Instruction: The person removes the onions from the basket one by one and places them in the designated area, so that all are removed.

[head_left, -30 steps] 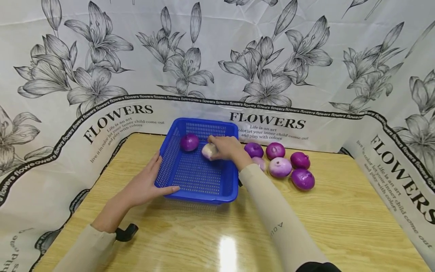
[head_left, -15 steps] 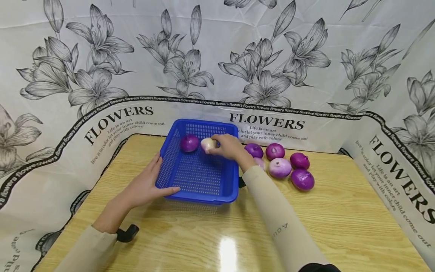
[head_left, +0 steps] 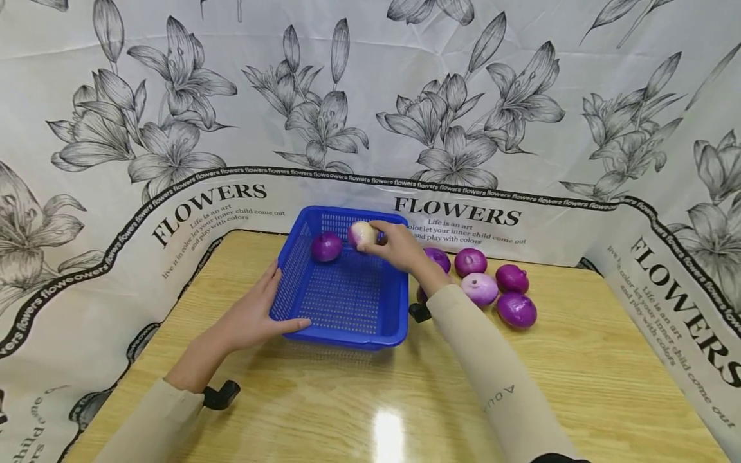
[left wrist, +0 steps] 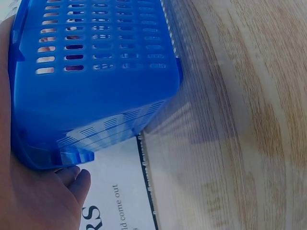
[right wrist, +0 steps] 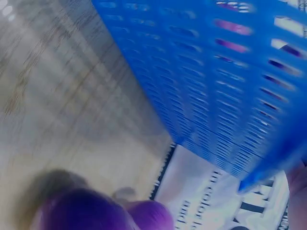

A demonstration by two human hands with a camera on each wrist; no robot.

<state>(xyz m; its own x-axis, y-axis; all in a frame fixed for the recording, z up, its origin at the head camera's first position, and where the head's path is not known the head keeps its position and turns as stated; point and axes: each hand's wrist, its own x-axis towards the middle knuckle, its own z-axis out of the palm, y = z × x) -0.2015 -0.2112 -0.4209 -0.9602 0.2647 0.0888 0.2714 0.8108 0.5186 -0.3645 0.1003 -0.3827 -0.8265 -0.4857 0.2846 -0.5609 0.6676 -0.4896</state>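
Observation:
A blue perforated basket (head_left: pixel 347 341) stands on the table. Straight fingers of my left hand (head_left: pixel 246 318) lie along its left wall, and the thumb rests on the front rim. The left wrist view shows the basket's wall (left wrist: pixel 96 96) and fingertips by a rim corner. Over the basket's back right part, my right hand (head_left: pixel 399 247) pinches a pale, purple-tinged onion (head_left: pixel 360 235) between thumb and fingers. A purple onion (head_left: pixel 327 247) sits inside at the back left. From the right wrist view, the held onion is not clearly visible.
Right of the basket, several onions lie grouped: purple ones, such as one onion (head_left: pixel 517 310) at the front, and a paler onion (head_left: pixel 479 289). My right forearm hides part of the group. Floral cloth (head_left: pixel 324 141) walls in the wooden table (head_left: pixel 324 411).
My right hand has lifted the pale onion a little, up and toward the back of the basket. My left hand keeps its place on the basket. The whole head view has shifted slightly.

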